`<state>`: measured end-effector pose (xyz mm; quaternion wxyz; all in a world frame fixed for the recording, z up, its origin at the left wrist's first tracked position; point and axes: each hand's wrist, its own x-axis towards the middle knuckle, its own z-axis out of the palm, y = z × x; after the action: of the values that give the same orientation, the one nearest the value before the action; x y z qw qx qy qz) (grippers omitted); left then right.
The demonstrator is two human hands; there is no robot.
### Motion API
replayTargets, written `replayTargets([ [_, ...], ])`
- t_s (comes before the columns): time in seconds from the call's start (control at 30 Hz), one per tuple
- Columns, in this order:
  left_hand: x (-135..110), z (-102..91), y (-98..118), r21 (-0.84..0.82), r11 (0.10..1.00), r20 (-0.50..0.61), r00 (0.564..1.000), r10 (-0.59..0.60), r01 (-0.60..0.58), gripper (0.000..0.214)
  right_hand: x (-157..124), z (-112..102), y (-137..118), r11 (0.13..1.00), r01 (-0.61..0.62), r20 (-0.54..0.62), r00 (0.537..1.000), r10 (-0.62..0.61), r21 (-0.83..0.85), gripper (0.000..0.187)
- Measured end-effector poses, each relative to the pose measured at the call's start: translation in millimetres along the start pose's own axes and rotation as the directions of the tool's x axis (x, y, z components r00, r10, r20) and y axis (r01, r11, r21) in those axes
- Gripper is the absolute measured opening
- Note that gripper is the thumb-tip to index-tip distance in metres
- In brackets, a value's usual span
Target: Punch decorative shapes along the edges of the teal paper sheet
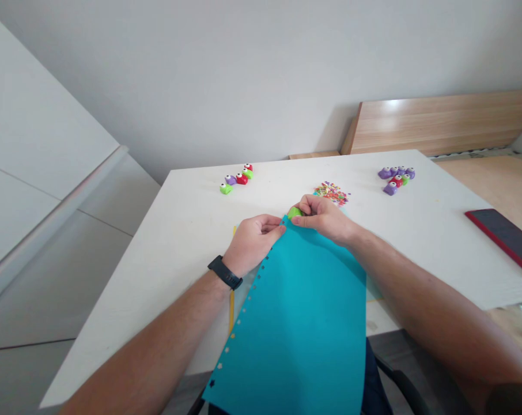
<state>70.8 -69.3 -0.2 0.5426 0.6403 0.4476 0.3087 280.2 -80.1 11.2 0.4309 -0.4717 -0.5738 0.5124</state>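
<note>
A sheet of blue paper (304,311) stretches from my hands down to the lap, its left edge lined with a row of small punched holes. My left hand (254,239), wearing a black wristband, pinches the paper near its far left corner. A green paper punch (294,212) sits at the far edge of the sheet, close to that corner. Wrapped around the punch, my right hand (324,218) hides part of it and also touches the paper. Beyond the right hand lies a pile of colourful punched paper bits (331,193).
On the white table (192,230) stand several red, green and purple punches (241,178) at the back left. More punches (397,176), mostly purple, group at the back right. A phone in a red case (507,239) rests at the right edge. A yellow strip (231,311) shows beside the paper.
</note>
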Motion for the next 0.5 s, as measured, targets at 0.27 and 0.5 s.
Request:
replayTargets([
  [0.27,-1.1,-0.8,1.2,-0.001,1.000,-0.019,1.000,-0.006,0.006,0.039,0.1,-2.1,0.1,1.000,0.012,-0.004,1.000,-0.012,0.028,0.043],
  [0.5,-1.3,-1.1,1.7,0.002,1.000,-0.039,0.999,-0.003,0.003,0.036,-0.7,-3.7,-0.2,0.999,-0.024,-0.027,0.999,0.025,0.026,0.045],
])
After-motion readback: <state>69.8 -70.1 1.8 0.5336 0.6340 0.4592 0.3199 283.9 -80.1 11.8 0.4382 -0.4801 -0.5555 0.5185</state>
